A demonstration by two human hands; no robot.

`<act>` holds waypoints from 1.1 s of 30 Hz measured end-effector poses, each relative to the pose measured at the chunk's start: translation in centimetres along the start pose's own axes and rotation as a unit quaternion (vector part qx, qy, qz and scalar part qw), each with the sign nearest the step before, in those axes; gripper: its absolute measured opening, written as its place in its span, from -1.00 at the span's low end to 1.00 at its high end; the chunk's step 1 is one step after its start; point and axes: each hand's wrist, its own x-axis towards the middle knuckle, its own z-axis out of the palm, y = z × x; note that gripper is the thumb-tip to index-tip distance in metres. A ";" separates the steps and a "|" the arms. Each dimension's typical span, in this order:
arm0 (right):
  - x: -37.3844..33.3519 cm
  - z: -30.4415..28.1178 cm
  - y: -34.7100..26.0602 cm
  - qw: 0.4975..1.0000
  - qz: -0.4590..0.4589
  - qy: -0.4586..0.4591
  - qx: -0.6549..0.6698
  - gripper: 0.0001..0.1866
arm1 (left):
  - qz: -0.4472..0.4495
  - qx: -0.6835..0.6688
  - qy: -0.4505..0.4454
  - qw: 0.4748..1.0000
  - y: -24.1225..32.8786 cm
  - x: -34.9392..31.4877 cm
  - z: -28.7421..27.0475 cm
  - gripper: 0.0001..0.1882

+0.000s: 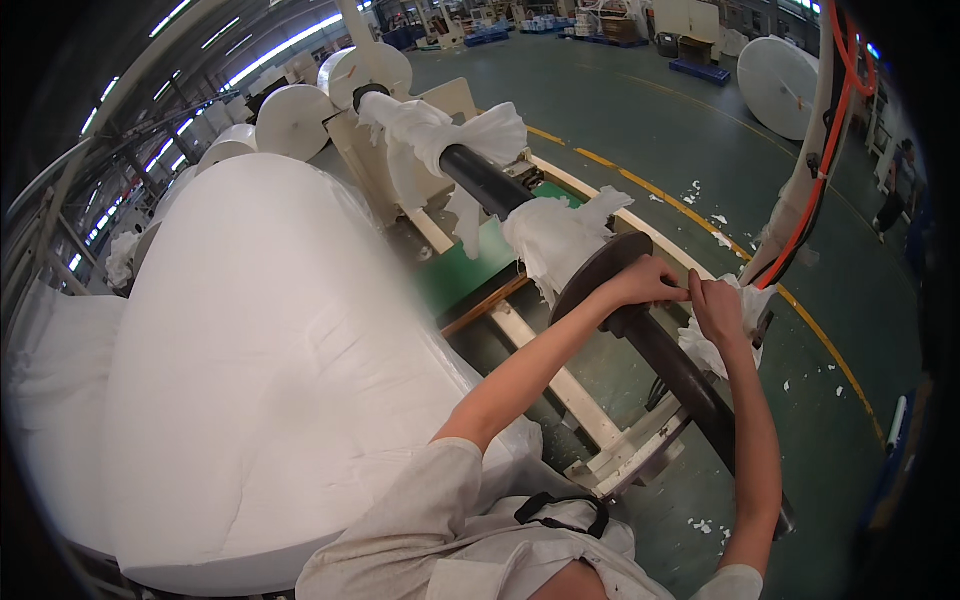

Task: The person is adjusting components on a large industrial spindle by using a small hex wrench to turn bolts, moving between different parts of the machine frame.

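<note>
A long dark shaft (680,375) runs diagonally from the far left to the near right, with a round dark disc (600,275) and collar around it. My left hand (645,282) is over the collar just this side of the disc, its fingers curled. Fingertips almost touching it, my right hand (717,310) is pinched closed beside the shaft. Whatever lies between the fingers is too small or hidden to make out. Torn white paper (560,240) wraps the shaft beyond the disc, and more white paper (703,348) hangs behind my right hand.
At my left stands a huge white paper roll (250,370). Under the shaft is a cream metal frame (560,380). A post with an orange hose (822,190) rises at the right. Paper scraps (722,240) dot the green floor, and another roll (777,88) stands far right.
</note>
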 end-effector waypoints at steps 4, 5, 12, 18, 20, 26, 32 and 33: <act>0.1 -0.9 -0.4 1.000 0.008 0.022 0.015 -0.58 | -0.025 -0.004 -0.008 1.000 1.3 0.3 -0.2 -0.63; 0.3 -0.5 -0.4 0.999 0.024 0.031 0.035 -0.55 | -0.019 -0.018 0.005 1.000 1.0 0.3 -0.2 -0.62; 0.3 -0.1 -1.3 0.957 0.197 0.135 0.165 -0.41 | -0.049 0.043 0.026 0.998 1.7 0.3 0.7 -0.62; 0.8 -0.1 -1.4 0.962 0.182 0.153 0.137 -0.48 | -0.054 0.068 0.097 0.991 2.5 -0.8 1.1 -0.69; 0.8 -0.1 -1.0 0.966 0.161 0.154 0.130 -0.50 | -0.052 0.064 0.108 0.991 1.7 -0.4 1.6 -0.71; 1.0 1.0 -0.2 0.971 0.104 0.182 0.120 -0.52 | -0.045 0.074 0.132 0.987 0.8 -0.3 1.8 -0.60; 1.2 1.0 0.0 0.977 0.097 0.157 0.109 -0.54 | -0.061 0.074 0.104 0.990 1.5 -0.4 1.5 -0.75; 1.3 1.0 -0.1 0.978 0.094 0.149 0.112 -0.54 | -0.068 0.075 0.108 0.989 1.4 -0.5 1.5 -0.75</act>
